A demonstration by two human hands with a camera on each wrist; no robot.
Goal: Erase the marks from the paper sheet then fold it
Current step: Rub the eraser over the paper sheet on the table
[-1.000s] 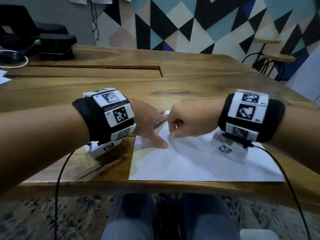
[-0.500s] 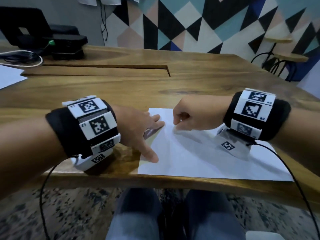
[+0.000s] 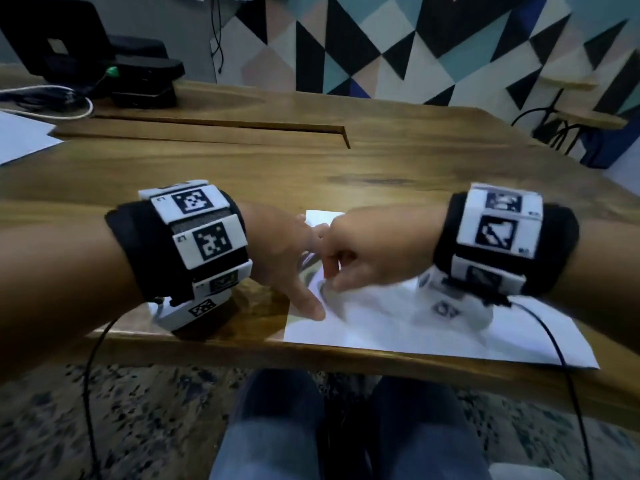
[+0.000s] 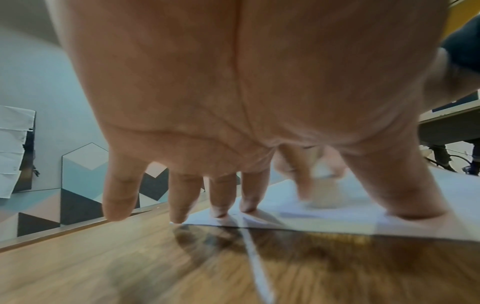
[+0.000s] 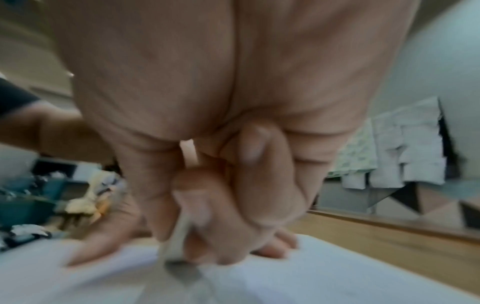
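Observation:
A white paper sheet lies near the front edge of the wooden table. My left hand presses its spread, straight fingers on the sheet's left edge; the left wrist view shows the fingertips and thumb flat on the paper. My right hand is curled tightly, pinching a small pale eraser whose lower end touches the paper. The eraser appears blurred in the left wrist view, just right of my left fingers. Any marks on the sheet are hidden under the hands or blurred.
A black device and a coiled white cable sit at the table's far left, beside another white sheet. A long groove crosses the tabletop. Stools stand at the right. My legs are below the table edge.
My right hand has moved down and left toward the left hand while gripping the eraser. The left hand stays pressed on the paper's left edge. The head view has shifted slightly.

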